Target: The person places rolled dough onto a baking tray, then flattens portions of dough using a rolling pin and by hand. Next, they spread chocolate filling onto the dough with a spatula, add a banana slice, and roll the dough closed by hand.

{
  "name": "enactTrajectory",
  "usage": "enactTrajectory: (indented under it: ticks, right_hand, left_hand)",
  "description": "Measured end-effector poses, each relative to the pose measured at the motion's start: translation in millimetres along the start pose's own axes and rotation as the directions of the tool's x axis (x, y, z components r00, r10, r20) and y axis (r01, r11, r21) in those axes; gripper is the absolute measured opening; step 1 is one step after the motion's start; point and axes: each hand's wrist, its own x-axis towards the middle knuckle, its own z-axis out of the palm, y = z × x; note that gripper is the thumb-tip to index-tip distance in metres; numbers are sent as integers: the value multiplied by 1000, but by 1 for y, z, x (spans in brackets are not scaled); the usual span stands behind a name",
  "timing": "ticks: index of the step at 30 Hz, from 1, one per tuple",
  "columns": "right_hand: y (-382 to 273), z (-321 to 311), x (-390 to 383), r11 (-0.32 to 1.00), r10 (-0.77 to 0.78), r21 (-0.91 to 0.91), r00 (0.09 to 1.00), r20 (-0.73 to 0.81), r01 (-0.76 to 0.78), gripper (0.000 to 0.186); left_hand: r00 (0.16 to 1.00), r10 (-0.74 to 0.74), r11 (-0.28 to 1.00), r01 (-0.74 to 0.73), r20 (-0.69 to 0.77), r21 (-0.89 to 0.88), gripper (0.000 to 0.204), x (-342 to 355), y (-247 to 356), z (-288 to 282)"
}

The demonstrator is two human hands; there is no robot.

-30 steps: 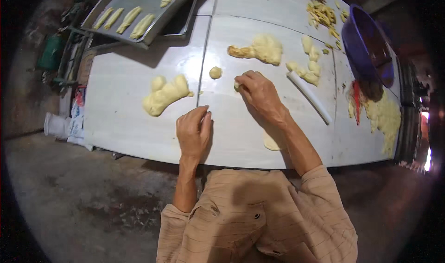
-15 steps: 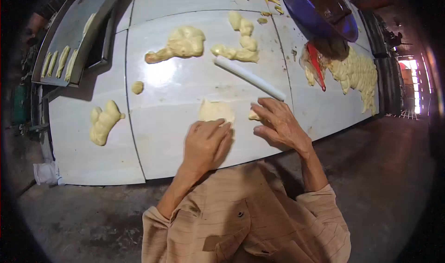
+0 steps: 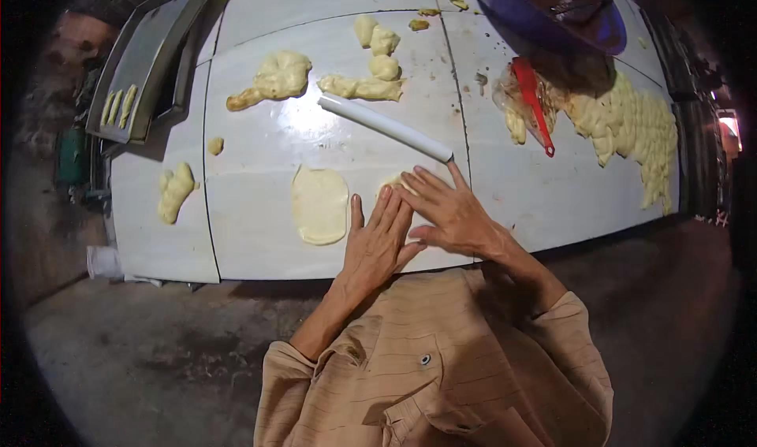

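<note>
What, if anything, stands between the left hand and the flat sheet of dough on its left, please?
Nothing visible does: only a narrow strip of tabletop separates the left hand from the flat sheet of dough. The white rod lies farther up, outside that gap.

The dough sheet [image 3: 319, 206] lies left of the left hand [image 3: 380, 238].

Pale dough piece [image 3: 389, 182], mostly out of sight, right of a flat, rounded-oblong dough sheet [image 3: 319, 206].
</note>
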Motion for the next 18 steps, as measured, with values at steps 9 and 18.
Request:
enactTrajectory:
  ticks: [9, 18]
  right_hand:
    - [34, 4, 83, 938, 171, -215, 900, -401, -274, 51]
    - [21, -34, 6, 988, 151, -13, 975, -165, -155, 48]
  left_hand:
    - [994, -74, 993, 66, -82, -101, 76, 4, 26, -18]
    - [877, -139, 990, 136, -459, -38, 79, -13, -10, -35]
